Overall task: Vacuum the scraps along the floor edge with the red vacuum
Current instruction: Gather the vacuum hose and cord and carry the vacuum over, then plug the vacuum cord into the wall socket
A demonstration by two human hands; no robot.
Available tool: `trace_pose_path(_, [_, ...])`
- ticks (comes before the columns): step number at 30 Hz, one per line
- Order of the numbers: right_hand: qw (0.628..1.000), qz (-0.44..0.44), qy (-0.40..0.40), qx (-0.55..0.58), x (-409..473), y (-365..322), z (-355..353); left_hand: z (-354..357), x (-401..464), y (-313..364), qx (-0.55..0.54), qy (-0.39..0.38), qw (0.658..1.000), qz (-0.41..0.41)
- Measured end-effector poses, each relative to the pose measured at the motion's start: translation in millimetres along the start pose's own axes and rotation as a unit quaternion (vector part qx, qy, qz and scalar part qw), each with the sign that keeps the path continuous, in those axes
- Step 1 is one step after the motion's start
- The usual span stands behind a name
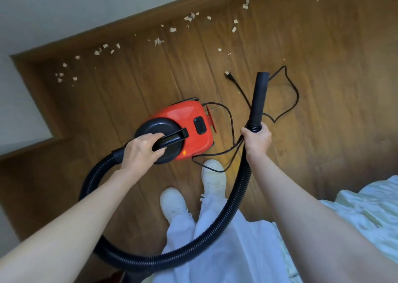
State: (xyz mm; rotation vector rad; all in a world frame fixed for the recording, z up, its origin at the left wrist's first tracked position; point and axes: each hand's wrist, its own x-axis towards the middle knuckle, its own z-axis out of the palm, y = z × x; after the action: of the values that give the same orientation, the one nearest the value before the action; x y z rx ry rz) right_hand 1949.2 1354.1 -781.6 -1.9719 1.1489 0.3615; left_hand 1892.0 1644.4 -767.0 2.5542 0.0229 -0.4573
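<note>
Nearest the camera, the black ribbed flexible hose [163,259] is looping across the person's white trousers, slack enough to let body and nozzle move apart. 2 white shoes [213,179] are standing on the brown wood-plank floor [323,110], just behind the machine.

The left hand [140,151] is gripping the black carry handle [172,139] of the red canister vacuum [189,119], fingers curled round it, judged to be for lifting or steadying the body. The right hand [257,139] is holding the hose collar, fingers wrapped closed, so the black rigid nozzle tube [259,97] is pointing up and away, clear of the floor.

Beyond the vacuum, the black power cord [290,101] is lying loose, and its plug [230,77] is resting on the boards, not in any socket visible here. Power is judged outstanding.

Farthest, the pale paper scraps [190,17] are lying scattered along the brown wooden skirting board [129,24], well apart from the nozzle. No suction is reaching them yet.
</note>
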Motion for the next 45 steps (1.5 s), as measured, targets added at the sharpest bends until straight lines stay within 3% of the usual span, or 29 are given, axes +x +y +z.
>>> trace_pose_path(14, [0.993, 0.053, -0.102, 0.026, 35.7, 24.1, 42.1, 14.0, 0.1, 2.1, 0.057, -0.005, 0.998, -0.019])
trace_pose_path(21, [0.992, 0.069, -0.09, 0.047, 54.2, 37.5, 44.8, 15.2, -5.0, 3.0, 0.091, 0.005, 0.996, 0.009])
trace_pose_path(32, [0.987, 0.139, 0.054, 0.066, 75.8, 85.8, -61.7, 22.0, 18.5, 99.2, 0.112, 0.009, 0.975, 0.19])
trace_pose_path(38, [0.978, 0.205, 0.031, -0.032, 99.2, 131.5, -95.2, 76.8, 45.2, 144.7, 0.131, -0.042, 0.959, 0.246])
trace_pose_path(41, [0.976, 0.148, 0.018, -0.158, 97.9, 144.4, -100.0, 98.8, 53.6, 157.7, 0.155, -0.075, 0.952, 0.252])
trace_pose_path(45, [0.96, -0.054, -0.038, -0.272, 96.6, 139.6, -89.4, 116.8, 58.6, 167.6, 0.186, -0.113, 0.946, 0.24])
